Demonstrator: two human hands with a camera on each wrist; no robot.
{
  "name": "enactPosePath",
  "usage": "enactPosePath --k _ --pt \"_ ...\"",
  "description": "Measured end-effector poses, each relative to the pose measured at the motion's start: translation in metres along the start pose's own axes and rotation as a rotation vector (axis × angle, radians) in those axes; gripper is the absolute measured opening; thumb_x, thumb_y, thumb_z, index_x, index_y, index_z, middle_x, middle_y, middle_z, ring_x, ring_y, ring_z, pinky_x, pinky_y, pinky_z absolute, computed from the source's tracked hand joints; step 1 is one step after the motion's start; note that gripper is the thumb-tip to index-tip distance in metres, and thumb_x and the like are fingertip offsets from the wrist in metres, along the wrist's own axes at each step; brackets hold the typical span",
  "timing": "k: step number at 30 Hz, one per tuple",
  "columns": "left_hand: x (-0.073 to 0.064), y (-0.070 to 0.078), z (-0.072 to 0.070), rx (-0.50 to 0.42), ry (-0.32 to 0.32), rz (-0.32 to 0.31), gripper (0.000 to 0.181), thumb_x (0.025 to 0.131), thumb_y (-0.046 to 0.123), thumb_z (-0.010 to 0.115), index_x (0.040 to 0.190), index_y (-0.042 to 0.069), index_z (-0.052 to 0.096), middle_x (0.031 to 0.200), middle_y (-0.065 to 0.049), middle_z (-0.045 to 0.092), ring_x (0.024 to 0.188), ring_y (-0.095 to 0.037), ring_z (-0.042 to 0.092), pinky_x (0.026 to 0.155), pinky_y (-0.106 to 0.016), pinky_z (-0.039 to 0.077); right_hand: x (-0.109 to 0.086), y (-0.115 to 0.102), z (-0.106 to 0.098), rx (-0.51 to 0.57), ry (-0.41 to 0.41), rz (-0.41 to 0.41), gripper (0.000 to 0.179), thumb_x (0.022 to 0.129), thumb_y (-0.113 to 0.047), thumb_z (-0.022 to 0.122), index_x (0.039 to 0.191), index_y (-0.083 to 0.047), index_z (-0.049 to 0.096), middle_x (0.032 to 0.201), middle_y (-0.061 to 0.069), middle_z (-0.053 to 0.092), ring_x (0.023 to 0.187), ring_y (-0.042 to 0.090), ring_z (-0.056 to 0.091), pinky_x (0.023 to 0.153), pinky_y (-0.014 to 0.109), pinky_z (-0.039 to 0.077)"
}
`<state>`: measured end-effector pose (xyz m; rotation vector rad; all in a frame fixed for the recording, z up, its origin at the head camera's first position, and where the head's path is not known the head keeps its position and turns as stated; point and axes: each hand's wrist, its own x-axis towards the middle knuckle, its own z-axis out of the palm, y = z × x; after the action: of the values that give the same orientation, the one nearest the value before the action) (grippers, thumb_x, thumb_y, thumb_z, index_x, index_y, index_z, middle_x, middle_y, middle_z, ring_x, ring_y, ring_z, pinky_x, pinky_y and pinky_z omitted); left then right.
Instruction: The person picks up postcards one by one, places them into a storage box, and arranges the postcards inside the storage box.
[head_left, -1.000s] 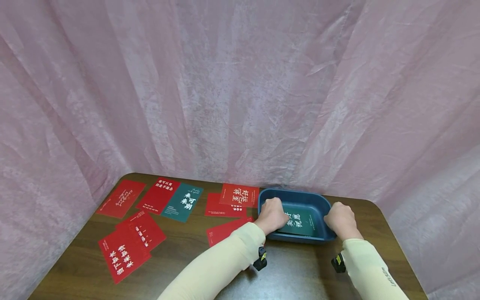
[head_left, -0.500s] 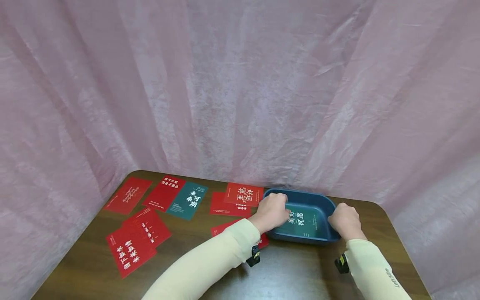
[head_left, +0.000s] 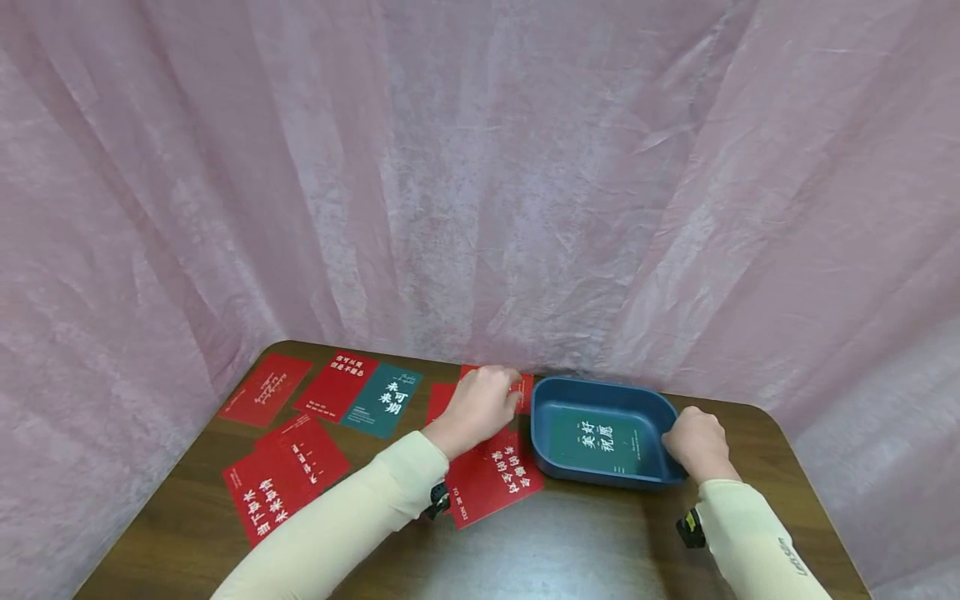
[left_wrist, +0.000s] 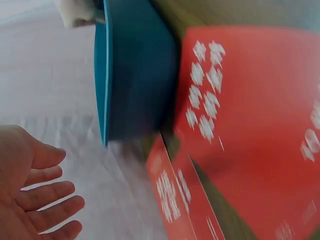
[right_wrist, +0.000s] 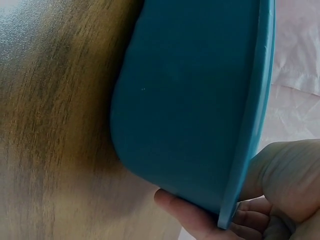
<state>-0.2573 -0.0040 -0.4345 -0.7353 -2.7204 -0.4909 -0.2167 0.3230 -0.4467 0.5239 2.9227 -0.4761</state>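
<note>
On the surface (head_left: 585, 550), red cards (head_left: 285, 471) and a green card (head_left: 382, 400) lie scattered at the left. Past them the left hand (head_left: 483, 400) hovers over a red card (head_left: 522, 392) beside the tray (head_left: 540, 417), fingers relaxed and spread, gripping nothing. A green card (head_left: 596, 437) lies inside the tray. The right hand (head_left: 693, 442) grips the tray's right rim, thumb under it.

Wooden table (head_left: 585, 550): cards (head_left: 491, 477), blue tray (head_left: 604, 475)
</note>
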Motion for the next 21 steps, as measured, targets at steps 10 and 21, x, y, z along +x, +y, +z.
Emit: enactPosePath --k 10,21 --pt "-0.012 -0.074 -0.02 0.094 -0.08 -0.066 0.033 0.081 0.012 0.07 0.114 0.014 0.065 0.108 -0.001 0.069 0.096 -0.017 0.065 0.075 -0.033 0.055 0.0 0.001 0.0 -0.004 -0.013 0.024 0.038 0.083 -0.014 0.058 0.105 0.017 0.052 0.084 0.029 0.06 0.065 0.03 0.056 0.051 0.039 0.05" --pt "-0.012 -0.151 -0.026 0.121 -0.283 -0.14 0.05 0.079 0.012 0.074 0.126 0.01 0.057 0.123 -0.008 0.062 0.111 -0.025 0.059 0.089 -0.04 0.05 -0.001 0.008 -0.002 -0.009 -0.01 0.015 0.041 0.084 -0.014 0.058 0.107 0.019 0.049 0.086 0.031 0.058 0.066 0.032 0.056 0.053 0.041 0.052"
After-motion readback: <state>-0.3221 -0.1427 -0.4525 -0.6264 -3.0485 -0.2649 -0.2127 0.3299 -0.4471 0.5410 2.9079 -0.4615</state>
